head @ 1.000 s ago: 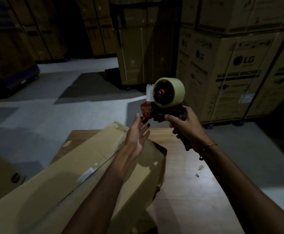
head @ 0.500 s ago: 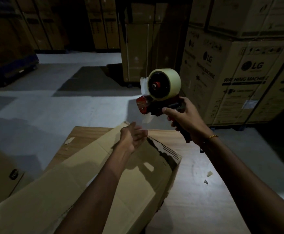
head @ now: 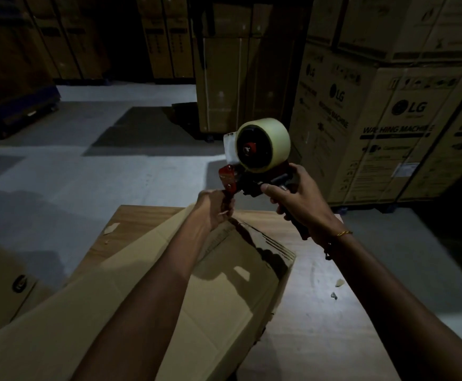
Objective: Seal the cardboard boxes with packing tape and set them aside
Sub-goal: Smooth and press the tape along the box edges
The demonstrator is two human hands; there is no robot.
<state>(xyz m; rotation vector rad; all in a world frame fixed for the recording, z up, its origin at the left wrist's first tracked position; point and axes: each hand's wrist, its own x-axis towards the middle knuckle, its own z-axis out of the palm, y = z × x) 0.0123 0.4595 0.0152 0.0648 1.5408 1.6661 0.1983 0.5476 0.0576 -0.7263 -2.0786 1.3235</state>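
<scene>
A red and black tape dispenser [head: 252, 174] with a pale roll of packing tape [head: 268, 144] is held up above the table. My right hand [head: 298, 199] grips its handle. My left hand [head: 214, 207] is curled just under the dispenser's red front end, its fingers pinching there at the tape's loose end. Below both arms a flattened cardboard box [head: 224, 287] lies slanted across the wooden table [head: 329, 312], its near part hidden by my left forearm.
Tall stacks of LG washing machine cartons [head: 389, 127] stand to the right and at the back. More cartons [head: 1, 287] sit low on the left. Small scraps [head: 338, 284] lie on the table's right part. Grey floor [head: 87, 182] stretches beyond.
My left hand dropped from open beside the dispenser, then rose and closed its fingers under the red front end. The dispenser stayed almost still in my right hand.
</scene>
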